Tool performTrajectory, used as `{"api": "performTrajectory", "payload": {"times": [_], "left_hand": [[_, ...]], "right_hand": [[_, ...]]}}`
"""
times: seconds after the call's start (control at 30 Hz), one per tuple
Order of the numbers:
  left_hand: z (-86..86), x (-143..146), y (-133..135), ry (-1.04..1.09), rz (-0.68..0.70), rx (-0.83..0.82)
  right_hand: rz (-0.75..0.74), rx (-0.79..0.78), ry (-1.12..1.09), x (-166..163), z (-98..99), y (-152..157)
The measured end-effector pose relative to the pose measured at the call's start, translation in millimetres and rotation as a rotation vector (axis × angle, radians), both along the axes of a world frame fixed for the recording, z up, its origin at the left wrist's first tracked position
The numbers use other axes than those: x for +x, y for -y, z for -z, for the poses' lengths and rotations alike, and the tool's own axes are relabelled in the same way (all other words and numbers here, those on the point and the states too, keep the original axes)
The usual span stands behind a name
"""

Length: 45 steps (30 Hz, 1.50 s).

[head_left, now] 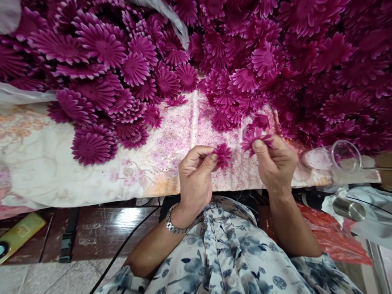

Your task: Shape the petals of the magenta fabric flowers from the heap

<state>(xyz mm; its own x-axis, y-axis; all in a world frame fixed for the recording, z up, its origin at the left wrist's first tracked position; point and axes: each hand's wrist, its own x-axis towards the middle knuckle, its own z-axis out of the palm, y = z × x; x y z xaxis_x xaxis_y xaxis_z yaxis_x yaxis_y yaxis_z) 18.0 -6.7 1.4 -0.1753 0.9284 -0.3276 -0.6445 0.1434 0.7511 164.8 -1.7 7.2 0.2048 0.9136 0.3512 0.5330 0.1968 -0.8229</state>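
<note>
My left hand (198, 173) pinches a small magenta artificial flower (223, 156) between thumb and fingertips, its petals sticking out to the right. In my right hand (277, 161) the thumb and forefinger close on a wider magenta petal layer (252, 138). The two pieces are held apart, just above the cloth-covered table. Beyond my hands lies a large heap of magenta petal layers (263, 59), with a second pile (105, 50) of stacked ones at the left. The backs of my fingers hide part of what each hand grips.
A patterned cloth (50, 170) covers the table. A clear plastic cup (334, 157) lies on its side at the right edge. Plastic film (7, 88) borders the left pile. A yellow phone (17, 238), a buckled strap (67, 243) and a metal flask (350, 209) lie below the table edge.
</note>
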Motion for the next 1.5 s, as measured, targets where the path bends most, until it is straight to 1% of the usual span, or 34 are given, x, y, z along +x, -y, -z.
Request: {"api": "performTrajectory", "payload": {"times": [0.07, 0.13, 0.2, 0.27, 0.37, 0.5, 0.57, 0.63, 0.7, 0.8, 0.87, 0.9, 0.97, 1.03, 1.1, 1.17, 1.23, 1.33, 1.43, 1.5], "left_hand": [[1.0, -2, -1, 0.010, -0.020, 0.014], [1.2, -3, -1, 0.023, 0.017, 0.028], [0.9, -3, -1, 0.050, 0.071, 0.026], [0.7, -3, -1, 0.089, 0.102, 0.006], [0.7, -4, -2, 0.120, 0.118, -0.036], [0.7, -5, -4, 0.126, 0.133, -0.046], [1.1, -5, -4, 0.126, 0.132, -0.040], [1.9, -4, -3, 0.110, 0.131, -0.023], [2.9, -4, -2, 0.069, 0.146, 0.024], [4.4, -4, 1, -0.030, 0.199, 0.146], [5.5, -5, 3, -0.081, 0.231, 0.204], [6.0, -5, 4, -0.092, 0.243, 0.214], [6.5, -6, 4, -0.087, 0.260, 0.199], [5.9, -6, 5, -0.047, 0.266, 0.165], [4.4, -6, 5, -0.011, 0.262, 0.130], [3.1, -6, 6, -0.011, 0.266, 0.112], [3.1, -5, 6, -0.063, 0.294, 0.121], [5.1, -5, 6, -0.166, 0.333, 0.142], [7.7, -4, 6, -0.240, 0.325, 0.142], [9.1, -3, 6, -0.253, 0.300, 0.136]], "right_hand": [[0.095, -0.001, 0.037, 10, 1.2, -5], [0.149, 0.002, 0.220, 22, 2.1, -11], [0.158, 0.004, 0.442, 32, 2.9, -18], [0.155, 0.015, 0.600, 38, 3.8, -22], [0.176, 0.057, 0.663, 41, 5.7, -26], [0.147, 0.157, 0.594, 38, 5.8, -25], [0.124, 0.186, 0.558, 34, 1.9, -23], [0.094, 0.181, 0.502, 27, -4.8, -19], [-0.019, 0.118, 0.390, 19, -12.5, -14], [-0.323, -0.081, 0.163, 4, -19.6, -8], [-0.456, -0.208, -0.017, -3, -19.5, -6], [-0.477, -0.249, -0.104, -6, -18.2, -5], [-0.472, -0.288, -0.233, -9, -14.8, -4], [-0.440, -0.282, -0.252, -11, -11.8, -2], [-0.390, -0.238, -0.167, -12, -9.9, 0], [-0.332, -0.163, -0.007, -12, -8.7, 1], [-0.292, -0.072, 0.156, -13, -7.2, 1], [-0.270, 0.036, 0.334, -13, -4.4, 1], [-0.270, 0.073, 0.461, -15, -3.4, 1], [-0.271, 0.069, 0.491, -16, -4.2, 2]]}}
